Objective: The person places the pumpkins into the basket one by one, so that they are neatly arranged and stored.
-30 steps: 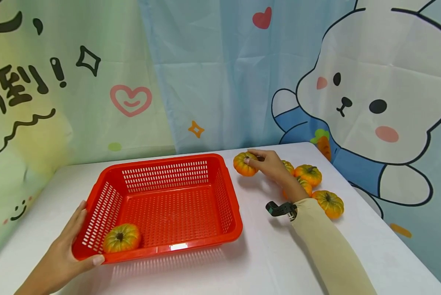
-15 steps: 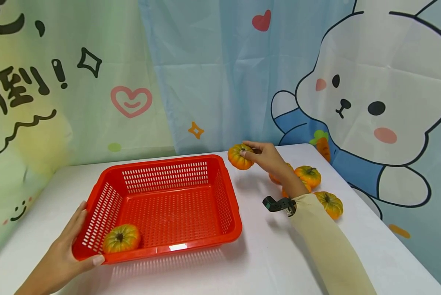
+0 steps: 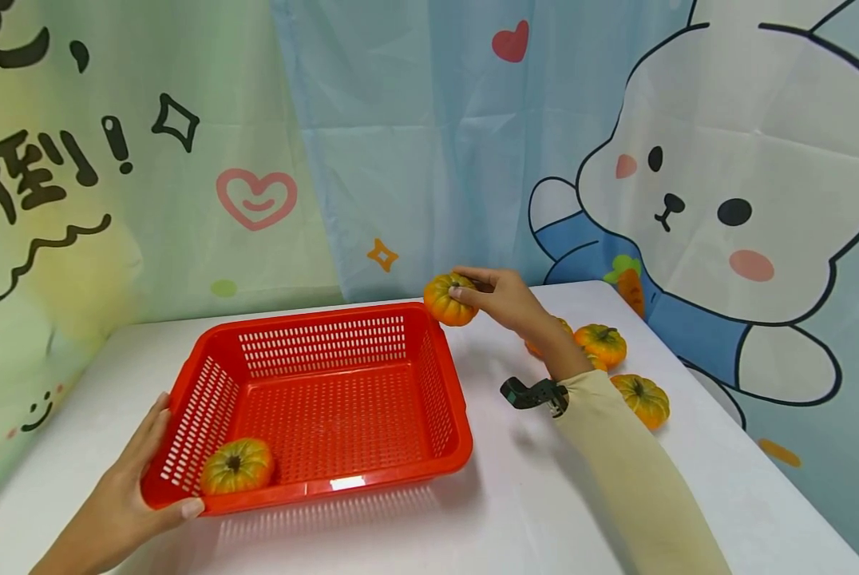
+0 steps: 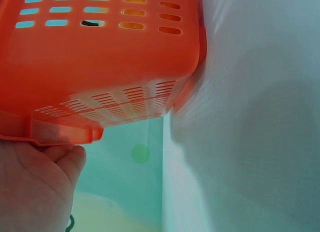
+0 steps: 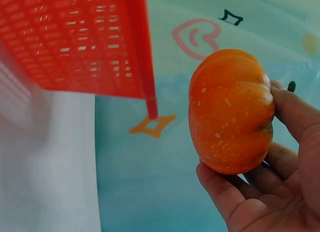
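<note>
A small orange-and-green pumpkin (image 3: 447, 303) is gripped in my right hand (image 3: 507, 302), raised at the back right corner of the red plastic basket (image 3: 307, 485). In the right wrist view the fingers and thumb curl round the pumpkin (image 5: 231, 112), which is apart from the basket wall (image 5: 95, 47). My left hand (image 3: 116, 499) holds the basket's front left corner, thumb at the front rim and fingers along the left side. The left wrist view has that hand (image 4: 37, 184) against the rim from outside. Another pumpkin (image 3: 236, 466) lies inside the basket's front left corner.
Right of the basket sit several more pumpkins (image 3: 602, 344) on the white table (image 3: 516, 511), partly hidden behind the right forearm. One pumpkin (image 3: 641, 399) lies nearer the table's right edge. A printed curtain (image 3: 401, 144) hangs behind the table.
My right hand has carried its pumpkin left and upward, from the table beside the other pumpkins to the basket's back right corner. The left hand and basket have stayed in place.
</note>
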A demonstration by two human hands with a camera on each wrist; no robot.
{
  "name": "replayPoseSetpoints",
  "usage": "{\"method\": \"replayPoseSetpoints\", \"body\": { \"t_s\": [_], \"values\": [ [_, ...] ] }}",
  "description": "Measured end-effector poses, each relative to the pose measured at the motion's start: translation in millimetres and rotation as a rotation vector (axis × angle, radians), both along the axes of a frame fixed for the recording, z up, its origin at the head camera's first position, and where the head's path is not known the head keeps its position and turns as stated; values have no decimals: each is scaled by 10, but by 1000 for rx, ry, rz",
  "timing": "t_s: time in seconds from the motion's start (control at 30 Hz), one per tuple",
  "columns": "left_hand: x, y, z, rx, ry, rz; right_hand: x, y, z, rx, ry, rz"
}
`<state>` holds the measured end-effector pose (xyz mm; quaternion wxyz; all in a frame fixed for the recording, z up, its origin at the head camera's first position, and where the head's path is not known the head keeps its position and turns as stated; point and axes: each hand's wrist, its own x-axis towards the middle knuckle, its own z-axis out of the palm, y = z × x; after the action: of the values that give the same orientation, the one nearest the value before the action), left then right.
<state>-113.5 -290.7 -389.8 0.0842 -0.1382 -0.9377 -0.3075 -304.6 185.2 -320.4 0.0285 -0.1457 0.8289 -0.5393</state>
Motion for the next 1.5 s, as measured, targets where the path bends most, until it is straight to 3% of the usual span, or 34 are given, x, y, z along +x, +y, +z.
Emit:
{"method": "replayPoseSetpoints", "body": {
  "t_s": [0.47,0.7,0.93,1.5],
  "values": [
    [26,16,-30,31,8,-6,24,-317,166,42,80,148],
    [-3,6,-25,2,5,6,34,-514,249,15,143,211],
    [-15,9,-22,-7,-5,8,4,-733,249,54,185,250],
    [-4,2,-18,0,5,3,5,-1244,178,179,156,344]
  ]
}}
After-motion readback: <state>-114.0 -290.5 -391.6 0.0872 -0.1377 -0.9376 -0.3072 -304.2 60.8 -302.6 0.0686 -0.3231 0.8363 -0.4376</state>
